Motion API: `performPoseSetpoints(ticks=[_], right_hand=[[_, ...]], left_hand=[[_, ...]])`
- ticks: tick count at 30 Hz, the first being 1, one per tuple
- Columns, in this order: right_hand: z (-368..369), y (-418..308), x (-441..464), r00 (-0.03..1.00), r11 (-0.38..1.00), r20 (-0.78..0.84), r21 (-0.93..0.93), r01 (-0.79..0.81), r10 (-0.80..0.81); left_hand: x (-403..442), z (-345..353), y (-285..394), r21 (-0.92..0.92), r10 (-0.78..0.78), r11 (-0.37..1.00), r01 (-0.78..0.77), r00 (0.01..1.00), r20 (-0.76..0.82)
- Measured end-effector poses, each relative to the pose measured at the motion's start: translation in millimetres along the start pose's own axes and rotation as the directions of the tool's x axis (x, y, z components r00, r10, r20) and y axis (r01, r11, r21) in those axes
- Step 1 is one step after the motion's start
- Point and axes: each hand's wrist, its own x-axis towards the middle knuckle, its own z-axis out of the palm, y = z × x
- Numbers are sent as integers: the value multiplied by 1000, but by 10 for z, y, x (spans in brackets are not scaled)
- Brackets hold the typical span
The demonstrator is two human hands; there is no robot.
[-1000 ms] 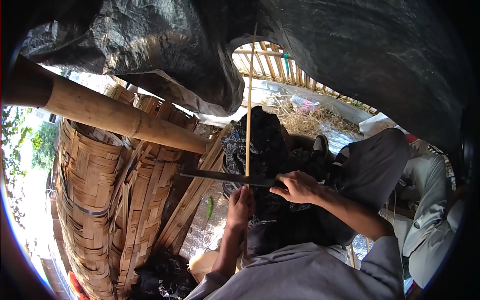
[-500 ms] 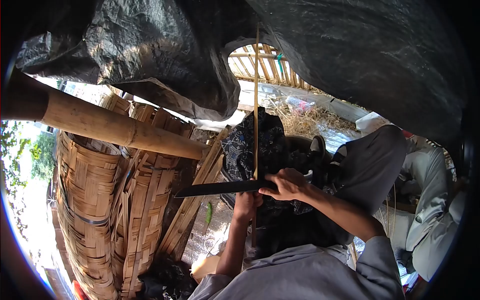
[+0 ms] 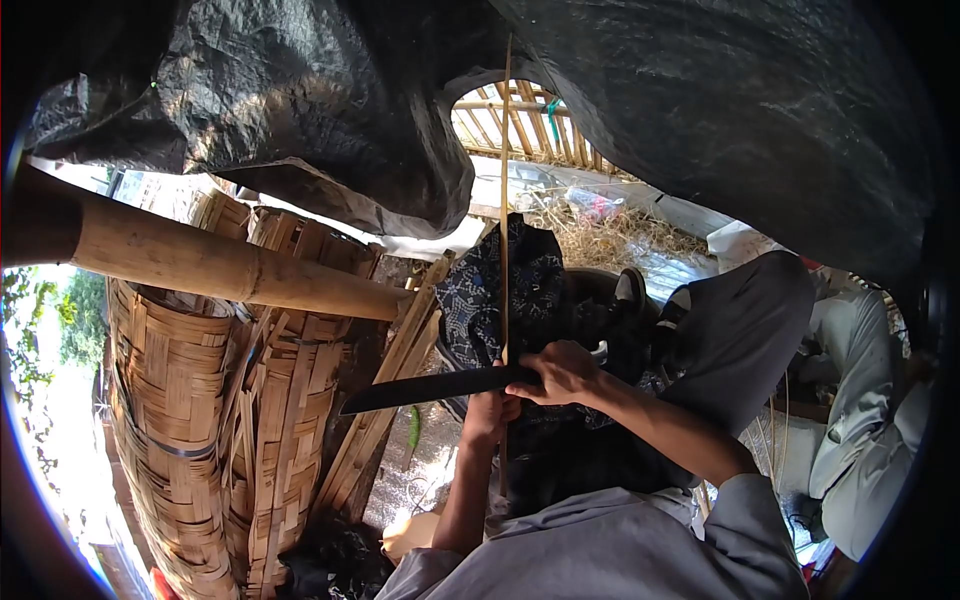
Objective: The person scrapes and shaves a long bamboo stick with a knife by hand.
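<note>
A long, thin, pale bamboo strip [image 3: 504, 220] stands lengthwise before the person's lap, its tail darker below the fist. The left hand [image 3: 486, 412] is closed around it; the right hand [image 3: 560, 372], close beside, grips a dark, broad-bladed knife [image 3: 430, 389] laid across the strip. Blade and fingers hide where these 2 meet. Behind the strip lies patterned dark cloth [image 3: 535, 265]; leftward are split slats [image 3: 375, 410], woven bamboo [image 3: 170, 400] and a thick pole [image 3: 240, 272]. Black sheeting [image 3: 720, 120] blocks much of the view beyond.
</note>
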Motion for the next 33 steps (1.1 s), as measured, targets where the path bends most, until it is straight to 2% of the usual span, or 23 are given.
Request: performPoseSetpoints(ticks=[3, 5, 8, 12, 14, 21, 22, 23, 24, 26, 30, 32, 33], right_hand=[[114, 19, 12, 999, 1000, -46, -30, 3, -5], [124, -25, 19, 998, 991, -30, -115, -67, 64], [243, -7, 37, 995, 988, -56, -126, -93, 87], [256, -41, 11, 991, 993, -118, -86, -75, 65], [261, -66, 1, 982, 993, -176, -79, -84, 69], [326, -52, -24, 976, 994, -208, -77, -79, 61], [324, -60, -29, 978, 992, -197, -93, -89, 70], [315, -64, -24, 979, 989, -188, -111, -98, 76], [321, -92, -27, 980, 990, -183, -103, -93, 73], [292, -94, -30, 970, 993, -239, -101, -69, 43], [330, -65, -43, 980, 992, -192, -102, -69, 49], [290, -79, -2, 960, 990, -276, -115, -85, 50], [229, -57, 140, 906, 966, -352, -16, -258, 236]], left_hand=[[8, -25, -33, 52, 13, 999, -13, 1000, -7], [-27, 40, 0, 166, 35, 986, -20, 996, -86], [-38, 42, 0, 181, 17, 983, 8, 991, -135], [-57, 36, -11, 229, 42, 973, -7, 988, -149], [-85, 43, -24, 281, 87, 959, -25, 974, -210], [-13, -153, -200, 315, 100, 949, -19, 966, -241], [106, -382, -399, 566, 315, 810, -155, 929, -196], [113, -357, -393, 766, 503, 587, -261, 859, -93], [60, -348, -403, 769, 502, 587, -253, 859, -101], [-176, 133, -64, 395, 213, 916, -68, 918, -336], [-195, 102, -96, 459, 249, 885, -82, 915, -316], [-172, -51, -183, 483, 237, 866, -128, 956, -171], [-204, -125, -425, 739, 519, 587, -329, 854, -32]])
